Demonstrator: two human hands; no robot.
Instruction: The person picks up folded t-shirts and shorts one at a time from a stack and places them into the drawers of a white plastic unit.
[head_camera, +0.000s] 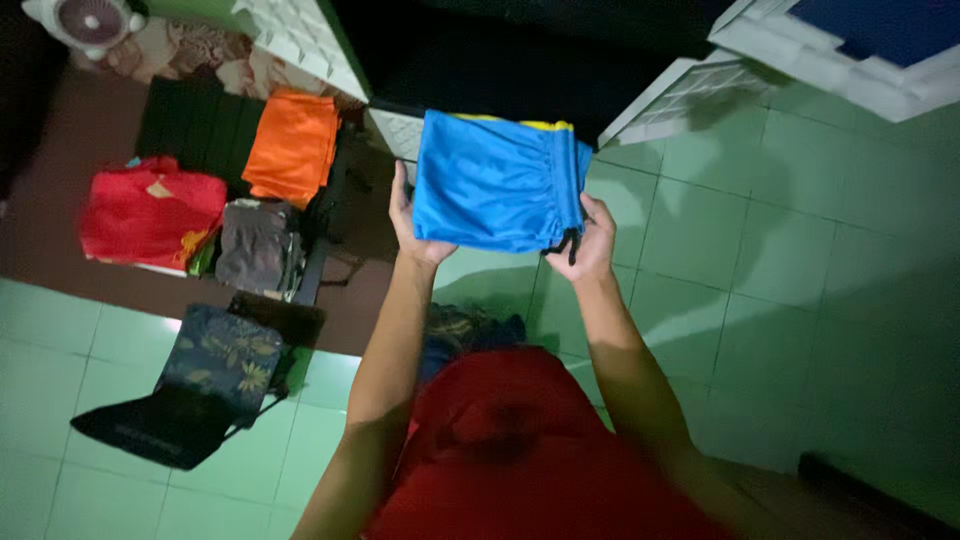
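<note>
Red cloth lies below the folded blue shorts, pinched by left hand and right hand; a loosened pinch could unfold them.

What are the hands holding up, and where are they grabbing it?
Blue folded shorts. The left hand grips the lower left corner, and the right hand grips the lower right corner by the gathered waistband.

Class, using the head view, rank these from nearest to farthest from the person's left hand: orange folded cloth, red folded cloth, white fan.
1. orange folded cloth, just left of the left hand.
2. red folded cloth, farther left.
3. white fan, top-left corner.
</note>
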